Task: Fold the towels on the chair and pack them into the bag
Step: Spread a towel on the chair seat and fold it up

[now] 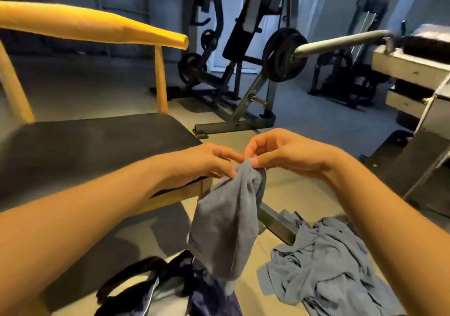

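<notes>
1. Head view: my left hand (209, 160) and right hand (280, 155) both pinch the grey towel (226, 223) at its top edge, letting it hang, probably to find its corners.
2. The bag (170, 284) lies on the floor (304, 194) beneath it, other towels (323, 262) heaped beside, chair (85, 150) at my left.

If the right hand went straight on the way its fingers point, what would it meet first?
Probably the left hand: the right hand, pinching the grey towel, points leftward at its fingertips, though depth is unclear.
</notes>
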The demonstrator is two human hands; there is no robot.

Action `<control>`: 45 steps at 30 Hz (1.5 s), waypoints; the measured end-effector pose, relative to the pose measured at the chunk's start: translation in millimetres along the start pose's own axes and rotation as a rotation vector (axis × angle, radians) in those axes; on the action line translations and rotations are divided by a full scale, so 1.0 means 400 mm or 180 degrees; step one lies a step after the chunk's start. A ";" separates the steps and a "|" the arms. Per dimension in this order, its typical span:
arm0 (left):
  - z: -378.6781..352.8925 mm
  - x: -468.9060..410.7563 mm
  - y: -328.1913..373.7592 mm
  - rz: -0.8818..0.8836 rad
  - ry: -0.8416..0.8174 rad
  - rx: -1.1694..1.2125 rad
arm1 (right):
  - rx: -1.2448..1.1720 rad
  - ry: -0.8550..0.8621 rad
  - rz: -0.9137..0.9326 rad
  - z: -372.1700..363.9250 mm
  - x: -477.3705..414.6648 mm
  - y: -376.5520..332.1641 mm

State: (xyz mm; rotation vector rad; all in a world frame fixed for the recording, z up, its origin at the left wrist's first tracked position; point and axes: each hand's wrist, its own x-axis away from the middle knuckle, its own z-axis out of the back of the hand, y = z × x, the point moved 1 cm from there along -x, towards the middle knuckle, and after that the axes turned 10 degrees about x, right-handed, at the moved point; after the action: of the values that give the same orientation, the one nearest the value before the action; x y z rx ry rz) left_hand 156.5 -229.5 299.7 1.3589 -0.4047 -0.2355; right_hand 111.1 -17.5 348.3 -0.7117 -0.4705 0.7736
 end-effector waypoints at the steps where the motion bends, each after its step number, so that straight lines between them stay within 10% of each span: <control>1: 0.019 0.025 -0.005 0.0063 -0.0057 -0.0057 | -0.0011 -0.0088 0.0034 -0.016 -0.018 -0.014; 10: 0.166 0.197 0.030 0.0031 0.0595 -0.0142 | -0.0417 -0.0295 0.0240 -0.097 -0.181 -0.140; 16: 0.304 0.293 0.141 -0.0328 0.1325 -0.0845 | 0.0663 -0.0585 0.0104 -0.052 -0.310 -0.281; 24: 0.492 0.405 0.320 -0.0581 0.2405 -0.1609 | 0.3356 0.2095 0.1315 0.141 -0.442 -0.622; 29: 0.515 0.449 0.274 -0.1504 0.3557 -0.2489 | 0.3316 0.3431 0.1902 0.025 -0.424 -0.544; 38: 0.423 0.479 -0.196 0.0541 0.1655 -0.2887 | 0.2799 0.0933 0.1497 -0.390 -0.404 -0.114; 45: 0.485 0.540 -0.183 0.0490 0.1894 -0.3061 | 0.2403 0.0735 0.1278 -0.376 -0.398 -0.134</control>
State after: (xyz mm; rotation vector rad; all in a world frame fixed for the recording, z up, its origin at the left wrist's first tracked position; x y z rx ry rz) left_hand 277.5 -503.3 289.9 0.3994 0.1204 0.1107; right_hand 128.4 -226.4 265.6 -0.1733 0.1940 1.1378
